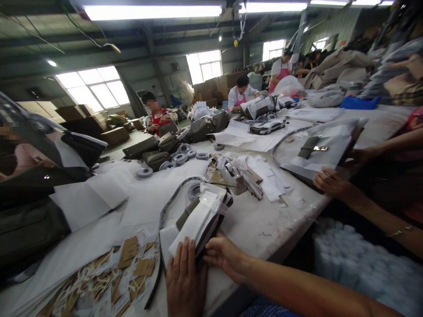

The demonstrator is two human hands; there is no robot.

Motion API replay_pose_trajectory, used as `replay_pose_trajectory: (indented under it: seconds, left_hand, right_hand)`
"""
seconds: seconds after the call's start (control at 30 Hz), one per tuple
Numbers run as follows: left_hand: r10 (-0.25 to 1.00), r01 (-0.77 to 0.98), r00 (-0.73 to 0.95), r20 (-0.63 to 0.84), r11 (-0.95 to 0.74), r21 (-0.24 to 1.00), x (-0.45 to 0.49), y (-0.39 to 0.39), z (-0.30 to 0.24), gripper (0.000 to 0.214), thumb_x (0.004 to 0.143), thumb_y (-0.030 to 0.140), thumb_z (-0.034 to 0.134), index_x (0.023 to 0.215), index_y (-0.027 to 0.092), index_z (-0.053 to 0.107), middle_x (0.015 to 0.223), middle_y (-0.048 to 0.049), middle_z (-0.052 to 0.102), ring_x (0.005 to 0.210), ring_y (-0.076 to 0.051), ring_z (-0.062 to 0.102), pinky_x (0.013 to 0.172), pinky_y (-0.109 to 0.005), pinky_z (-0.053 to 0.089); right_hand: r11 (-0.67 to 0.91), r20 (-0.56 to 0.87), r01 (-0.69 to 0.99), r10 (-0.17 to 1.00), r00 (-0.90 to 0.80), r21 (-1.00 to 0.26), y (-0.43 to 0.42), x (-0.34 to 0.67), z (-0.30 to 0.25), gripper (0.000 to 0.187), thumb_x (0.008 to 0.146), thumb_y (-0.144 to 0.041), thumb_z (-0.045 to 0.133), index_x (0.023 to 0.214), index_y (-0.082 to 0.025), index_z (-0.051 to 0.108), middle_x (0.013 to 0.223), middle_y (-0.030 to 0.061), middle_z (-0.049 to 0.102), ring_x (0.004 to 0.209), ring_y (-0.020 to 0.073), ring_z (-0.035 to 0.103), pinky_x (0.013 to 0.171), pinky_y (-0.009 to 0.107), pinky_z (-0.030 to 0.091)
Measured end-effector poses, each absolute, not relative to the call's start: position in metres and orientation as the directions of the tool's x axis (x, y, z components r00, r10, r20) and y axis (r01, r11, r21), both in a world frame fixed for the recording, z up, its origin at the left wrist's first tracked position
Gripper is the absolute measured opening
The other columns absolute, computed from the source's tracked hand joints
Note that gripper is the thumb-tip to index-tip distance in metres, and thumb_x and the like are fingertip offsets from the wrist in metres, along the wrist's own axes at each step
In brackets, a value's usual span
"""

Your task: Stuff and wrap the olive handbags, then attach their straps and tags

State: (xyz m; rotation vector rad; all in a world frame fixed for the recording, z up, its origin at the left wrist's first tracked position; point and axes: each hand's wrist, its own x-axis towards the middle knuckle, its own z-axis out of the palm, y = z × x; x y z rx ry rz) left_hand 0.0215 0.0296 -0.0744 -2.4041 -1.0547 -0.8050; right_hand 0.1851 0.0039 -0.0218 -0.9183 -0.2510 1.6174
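Just in front of me a dark olive handbag (185,215), partly covered with white paper and clear tape, lies tilted on the worktable (261,237). My left hand (185,268) rests on its near end, fingers stretched flat over the white paper. At the bag's right side my right hand (226,257) has its fingers bent around the lower edge; the fingertips are partly hidden. A long strap (161,211) curves from the bag along its left side. Behind the bag sits a tape dispenser (233,176).
Brown cardboard tags (128,252) with strings lie at the left front. White paper sheets (86,202) and coiled straps (180,158) cover the table beyond. To the right, a co-worker's hand (333,181) touches another wrapped bag (317,149). White rolls (357,264) stand below the table's edge.
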Motion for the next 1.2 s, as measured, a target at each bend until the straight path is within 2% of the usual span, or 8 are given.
replay_pose_trajectory:
  seconds: [0.17, 0.23, 0.3, 0.37, 0.47, 0.6, 0.87, 1.2]
  left_hand:
    - [0.499, 0.741, 0.561, 0.661, -0.658, -0.132, 0.016, 0.038, -0.072, 0.065, 0.098, 0.020, 0.048, 0.157, 0.020, 0.021, 0.144, -0.0101, 0.056, 0.127, -0.025, 0.057, 0.105, -0.038, 0.045]
    - [0.495, 0.731, 0.554, 0.669, -0.674, -0.108, 0.015, 0.041, -0.072, 0.064, 0.098, 0.018, 0.048, 0.157, 0.021, 0.022, 0.143, -0.0091, 0.057, 0.126, -0.023, 0.058, 0.104, -0.036, 0.047]
    - [0.504, 0.727, 0.548, 0.668, -0.681, -0.083, 0.014, 0.041, -0.073, 0.063, 0.098, 0.017, 0.047, 0.156, 0.022, 0.023, 0.143, -0.0080, 0.057, 0.126, -0.023, 0.058, 0.104, -0.035, 0.048]
    - [0.519, 0.730, 0.537, 0.665, -0.681, -0.058, 0.014, 0.039, -0.074, 0.063, 0.098, 0.016, 0.047, 0.156, 0.024, 0.025, 0.144, -0.0070, 0.056, 0.126, -0.022, 0.058, 0.105, -0.035, 0.047]
    - [0.536, 0.734, 0.513, 0.671, -0.679, -0.019, 0.015, 0.037, -0.075, 0.063, 0.097, 0.016, 0.048, 0.156, 0.027, 0.026, 0.144, -0.0048, 0.056, 0.125, -0.022, 0.059, 0.108, -0.035, 0.046]
    - [0.529, 0.736, 0.513, 0.676, -0.677, -0.028, 0.017, 0.036, -0.075, 0.062, 0.097, 0.016, 0.048, 0.155, 0.026, 0.028, 0.144, -0.0039, 0.056, 0.125, -0.022, 0.059, 0.110, -0.035, 0.044]
    - [0.502, 0.722, 0.542, 0.674, -0.689, -0.067, 0.016, 0.037, -0.073, 0.059, 0.098, 0.016, 0.047, 0.154, 0.023, 0.030, 0.144, -0.0054, 0.057, 0.125, -0.022, 0.058, 0.108, -0.034, 0.043]
    - [0.505, 0.710, 0.527, 0.684, -0.703, -0.029, 0.016, 0.038, -0.074, 0.059, 0.097, 0.017, 0.050, 0.153, 0.023, 0.034, 0.144, -0.0051, 0.057, 0.124, -0.022, 0.059, 0.111, -0.033, 0.040]
  right_hand:
    - [-0.365, -0.344, -0.555, 0.927, -0.146, -0.748, -0.001, 0.212, -0.022, 0.041, 0.062, -0.025, 0.072, 0.103, -0.019, 0.068, 0.093, 0.0033, 0.074, 0.084, 0.0178, 0.070, 0.082, 0.030, 0.052]
    - [-0.372, -0.310, -0.244, 0.915, -0.256, -0.896, -0.004, 0.249, -0.019, 0.036, 0.070, -0.037, 0.075, 0.100, -0.017, 0.071, 0.091, 0.0055, 0.075, 0.080, 0.0192, 0.070, 0.078, 0.031, 0.053]
    - [-0.172, -0.205, 0.149, 0.947, -0.246, -0.974, -0.007, 0.302, -0.014, 0.036, 0.082, -0.049, 0.067, 0.091, -0.015, 0.075, 0.085, 0.0076, 0.075, 0.077, 0.0205, 0.069, 0.074, 0.032, 0.053]
    - [0.019, -0.025, 0.482, 0.996, -0.084, -0.876, -0.008, 0.363, -0.008, 0.036, 0.089, -0.049, 0.061, 0.093, -0.018, 0.077, 0.088, 0.0074, 0.076, 0.082, 0.0224, 0.070, 0.080, 0.034, 0.053]
    - [0.014, 0.282, 0.872, 0.949, 0.143, -0.489, -0.005, 0.448, -0.008, 0.033, 0.092, -0.041, 0.056, 0.110, -0.021, 0.075, 0.113, 0.0092, 0.073, 0.108, 0.0267, 0.065, 0.099, 0.041, 0.048]
    - [-0.035, 0.281, 0.916, 0.947, 0.158, -0.400, -0.001, 0.509, -0.027, 0.037, 0.077, -0.040, 0.072, 0.107, -0.019, 0.076, 0.123, 0.0143, 0.068, 0.123, 0.0340, 0.057, 0.108, 0.049, 0.042]
    - [-0.064, 0.238, 0.909, 0.956, 0.175, -0.411, 0.005, 0.524, -0.048, 0.030, 0.088, -0.041, 0.054, 0.085, -0.024, 0.079, 0.094, 0.0055, 0.077, 0.092, 0.0252, 0.070, 0.088, 0.036, 0.053]
    - [-0.144, 0.218, 0.844, 0.931, 0.293, -0.517, -0.049, 0.455, -0.021, 0.037, 0.092, -0.046, 0.050, 0.091, -0.022, 0.078, 0.099, 0.0063, 0.078, 0.095, 0.0264, 0.071, 0.092, 0.038, 0.050]
